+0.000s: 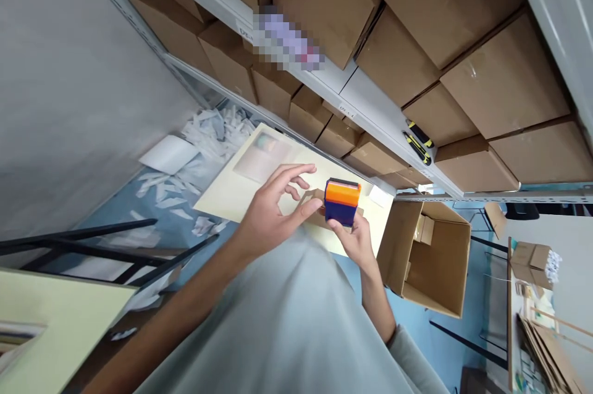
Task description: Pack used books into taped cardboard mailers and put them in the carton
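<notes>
My right hand (356, 238) is closed around a small block-shaped object (343, 201) with a dark blue lower body, an orange band and a dark top edge. Its exact kind does not show. To the left of it, my left hand (278, 205) is held up with nothing in it, its fingers apart and slightly bent. Behind both hands, a small cardboard box (319, 218) lies on the cream tabletop (227, 191), partly covered by the left thumb and the block. A clear plastic bag or sheet (259, 162) rests farther left on the same surface.
Shelves of cardboard boxes (324, 5) rise behind the table, with two yellow-and-black utility knives (417, 146) on one shelf. An open carton (433, 258) stands at the right. Paper scraps (217, 125) cover the floor at left. Another cream table (69, 320) is lower left.
</notes>
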`<state>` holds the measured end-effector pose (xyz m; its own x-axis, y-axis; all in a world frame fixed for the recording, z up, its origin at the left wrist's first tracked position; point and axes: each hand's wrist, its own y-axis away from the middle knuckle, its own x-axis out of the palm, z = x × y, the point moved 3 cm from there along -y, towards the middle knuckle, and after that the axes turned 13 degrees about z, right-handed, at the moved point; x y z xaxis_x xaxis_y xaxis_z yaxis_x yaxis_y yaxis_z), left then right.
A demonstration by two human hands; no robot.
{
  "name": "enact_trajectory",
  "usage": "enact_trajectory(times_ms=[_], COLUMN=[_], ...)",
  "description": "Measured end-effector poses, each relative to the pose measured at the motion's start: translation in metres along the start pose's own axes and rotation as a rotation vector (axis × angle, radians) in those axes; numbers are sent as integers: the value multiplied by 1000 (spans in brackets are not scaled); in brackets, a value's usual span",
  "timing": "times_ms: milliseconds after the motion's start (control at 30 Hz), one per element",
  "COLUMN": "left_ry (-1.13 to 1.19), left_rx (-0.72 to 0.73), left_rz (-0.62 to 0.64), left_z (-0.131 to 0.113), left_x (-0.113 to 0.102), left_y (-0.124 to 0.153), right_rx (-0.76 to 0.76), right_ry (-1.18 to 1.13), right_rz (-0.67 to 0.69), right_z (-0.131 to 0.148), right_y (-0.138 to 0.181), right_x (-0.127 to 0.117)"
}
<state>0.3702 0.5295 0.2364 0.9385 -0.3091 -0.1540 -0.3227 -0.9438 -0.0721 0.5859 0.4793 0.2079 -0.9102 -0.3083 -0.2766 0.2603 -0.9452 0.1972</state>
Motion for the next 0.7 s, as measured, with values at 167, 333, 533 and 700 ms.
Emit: enact_trajectory(times_ms=[167, 333, 533, 700], left_ry=[-88, -116, -197, -263], left_rx=[52, 34, 34, -60], left_rz=[74, 163, 233, 294], left_z=[-20, -23, -11, 0], left_x=[-17, -14, -5, 6], left_y=[-8, -8, 0, 16], right_rx=[-4, -24, -46, 62], right_ry=[111, 248, 368, 401], right_rz=[93, 116, 156, 203], right_z=[1, -5, -14, -22], right_y=[14, 22, 32, 39], right_x=[-3, -6, -12, -8])
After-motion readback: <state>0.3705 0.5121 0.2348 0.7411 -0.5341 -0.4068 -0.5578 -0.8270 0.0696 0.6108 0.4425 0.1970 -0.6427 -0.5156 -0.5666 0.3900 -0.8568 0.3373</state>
